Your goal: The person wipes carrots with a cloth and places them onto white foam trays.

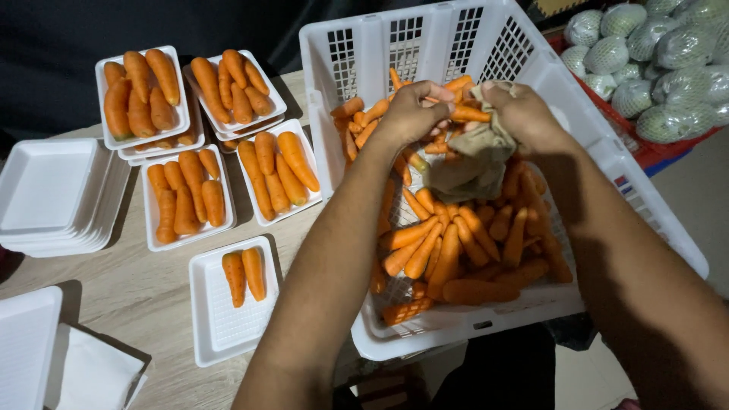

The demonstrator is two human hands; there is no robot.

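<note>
My left hand (410, 114) and my right hand (524, 114) are both over a white slotted crate (577, 99) full of loose carrots (448, 250). My left hand grips one carrot (469, 115) by its end. My right hand holds a crumpled brownish cloth (471, 163) against that carrot; the cloth hangs down over the pile. Left of the crate, a white foam tray (220, 326) on the wooden table (129, 288) holds two carrots (244, 275).
Several foam trays filled with carrots (190, 193) lie at the table's back left, some stacked. A stack of bare trays (45, 190) sits at the far left, another tray (23, 349) at the lower left. Netted green produce (661, 53) fills a red bin at the upper right.
</note>
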